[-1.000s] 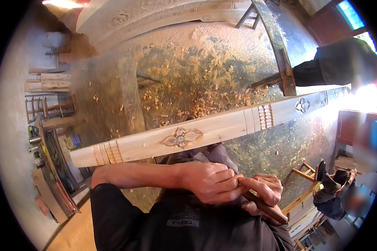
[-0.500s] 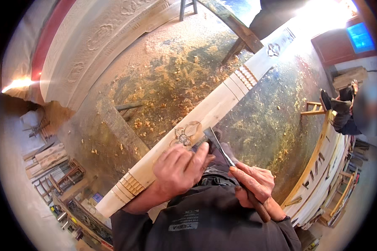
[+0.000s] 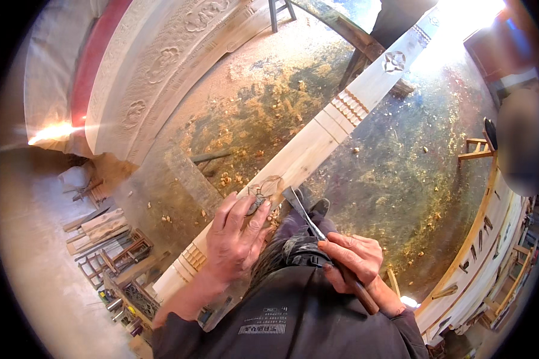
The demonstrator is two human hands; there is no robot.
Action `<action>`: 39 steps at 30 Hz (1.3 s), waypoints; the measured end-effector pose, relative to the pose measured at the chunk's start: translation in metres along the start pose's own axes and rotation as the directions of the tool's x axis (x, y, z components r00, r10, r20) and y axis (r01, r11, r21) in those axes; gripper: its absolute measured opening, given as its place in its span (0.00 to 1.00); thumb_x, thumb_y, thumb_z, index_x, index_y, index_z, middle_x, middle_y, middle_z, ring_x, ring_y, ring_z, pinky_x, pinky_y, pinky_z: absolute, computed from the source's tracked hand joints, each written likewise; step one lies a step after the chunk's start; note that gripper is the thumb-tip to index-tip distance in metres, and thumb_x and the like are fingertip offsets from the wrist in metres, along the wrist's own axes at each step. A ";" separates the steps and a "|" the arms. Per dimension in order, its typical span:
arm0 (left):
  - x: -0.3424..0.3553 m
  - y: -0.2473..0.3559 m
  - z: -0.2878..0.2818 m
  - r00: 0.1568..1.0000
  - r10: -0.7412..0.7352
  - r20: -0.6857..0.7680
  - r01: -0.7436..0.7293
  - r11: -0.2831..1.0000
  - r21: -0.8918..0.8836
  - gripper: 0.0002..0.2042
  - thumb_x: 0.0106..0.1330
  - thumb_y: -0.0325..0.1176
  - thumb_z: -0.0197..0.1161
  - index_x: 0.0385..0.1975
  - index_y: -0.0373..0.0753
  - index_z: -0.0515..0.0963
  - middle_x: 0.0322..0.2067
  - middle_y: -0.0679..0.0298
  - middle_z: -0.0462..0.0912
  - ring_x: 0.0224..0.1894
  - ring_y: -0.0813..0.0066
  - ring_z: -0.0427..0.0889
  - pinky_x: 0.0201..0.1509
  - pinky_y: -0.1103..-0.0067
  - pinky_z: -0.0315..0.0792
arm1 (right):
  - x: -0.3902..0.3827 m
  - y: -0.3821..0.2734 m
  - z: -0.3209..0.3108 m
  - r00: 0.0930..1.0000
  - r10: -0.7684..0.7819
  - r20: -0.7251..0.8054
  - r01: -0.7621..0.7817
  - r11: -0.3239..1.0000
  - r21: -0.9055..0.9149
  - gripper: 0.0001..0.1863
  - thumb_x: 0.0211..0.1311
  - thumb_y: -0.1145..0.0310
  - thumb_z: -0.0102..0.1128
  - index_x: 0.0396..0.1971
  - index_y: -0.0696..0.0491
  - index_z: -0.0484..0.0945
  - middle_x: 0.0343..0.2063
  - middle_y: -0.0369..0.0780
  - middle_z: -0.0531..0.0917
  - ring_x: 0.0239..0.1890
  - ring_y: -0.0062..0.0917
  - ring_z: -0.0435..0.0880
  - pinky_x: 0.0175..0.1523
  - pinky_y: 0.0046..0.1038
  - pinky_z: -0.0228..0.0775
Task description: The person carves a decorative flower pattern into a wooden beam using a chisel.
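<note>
A long pale wooden beam (image 3: 316, 146), carved with flower motifs and grooved bands, runs diagonally from lower left to upper right. My left hand (image 3: 235, 238) lies open on it, fingertips at the edge of the nearer carved flower (image 3: 272, 186). My right hand (image 3: 354, 263) grips the chisel (image 3: 308, 221) by its wooden handle; the flat metal blade points up and left, its tip by the beam's edge just right of that flower. Below the beam are my dark-clad legs and shoe.
A large carved panel (image 3: 153, 84) fills the upper left. Dark wooden trestles (image 3: 365, 42) stand near the beam's far end. Shavings litter the floor (image 3: 389, 209). Stacked timber and chairs (image 3: 114, 257) are at left; a long board (image 3: 479, 251), a stool (image 3: 477, 154) and a blurred person (image 3: 524, 140) at right.
My left hand has left the chisel and settled on the beam. The chisel's blade has come into sight, pointing at the beam. The view has turned, so the beam lies more steeply.
</note>
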State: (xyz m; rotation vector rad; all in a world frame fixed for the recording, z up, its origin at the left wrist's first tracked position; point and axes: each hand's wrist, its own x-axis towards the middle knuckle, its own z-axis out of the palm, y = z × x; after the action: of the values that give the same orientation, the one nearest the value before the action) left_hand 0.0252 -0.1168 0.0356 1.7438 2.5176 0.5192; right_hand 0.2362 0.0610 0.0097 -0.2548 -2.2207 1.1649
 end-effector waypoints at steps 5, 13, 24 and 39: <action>0.003 -0.008 0.004 0.999 0.038 -0.005 -0.039 0.990 -0.138 0.30 0.54 0.29 0.83 0.60 0.38 0.83 0.58 0.55 0.82 0.62 0.48 0.80 0.75 0.45 0.74 | 0.004 0.012 0.001 0.999 0.000 -0.037 0.002 0.999 0.047 0.15 0.58 0.69 0.77 0.45 0.57 0.92 0.37 0.48 0.92 0.31 0.35 0.93 0.34 0.31 0.84; 0.008 -0.018 -0.011 0.992 0.126 -0.001 -0.119 0.929 -0.350 0.32 0.58 0.36 0.84 0.63 0.38 0.81 0.53 0.57 0.85 0.57 0.54 0.83 0.78 0.44 0.67 | -0.004 -0.006 0.026 0.994 0.032 -0.109 -0.034 0.999 -0.018 0.24 0.53 0.77 0.70 0.54 0.62 0.89 0.41 0.51 0.92 0.29 0.35 0.92 0.36 0.34 0.86; 0.049 -0.039 0.002 0.650 0.758 0.065 -0.729 0.645 -0.230 0.32 0.63 0.29 0.64 0.71 0.28 0.78 0.25 0.70 0.68 0.23 0.79 0.70 0.27 0.77 0.66 | -0.025 -0.062 0.054 0.962 0.197 -0.188 -0.218 0.971 -0.101 0.22 0.56 0.75 0.68 0.52 0.63 0.90 0.41 0.52 0.92 0.36 0.37 0.95 0.42 0.35 0.89; 0.050 -0.050 0.007 0.627 0.778 0.023 -0.748 0.611 -0.258 0.23 0.63 0.27 0.67 0.57 0.24 0.81 0.27 0.66 0.72 0.22 0.77 0.74 0.23 0.76 0.66 | -0.022 -0.072 0.081 0.972 0.180 -0.152 -0.210 0.954 -0.213 0.24 0.55 0.74 0.71 0.54 0.62 0.90 0.43 0.51 0.92 0.38 0.38 0.95 0.44 0.36 0.91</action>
State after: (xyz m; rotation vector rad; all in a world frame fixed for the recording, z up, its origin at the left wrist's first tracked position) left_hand -0.0370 -0.0848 0.0228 2.5920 1.4093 0.6378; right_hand 0.2126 -0.0465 0.0232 -0.6412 -2.2495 0.9597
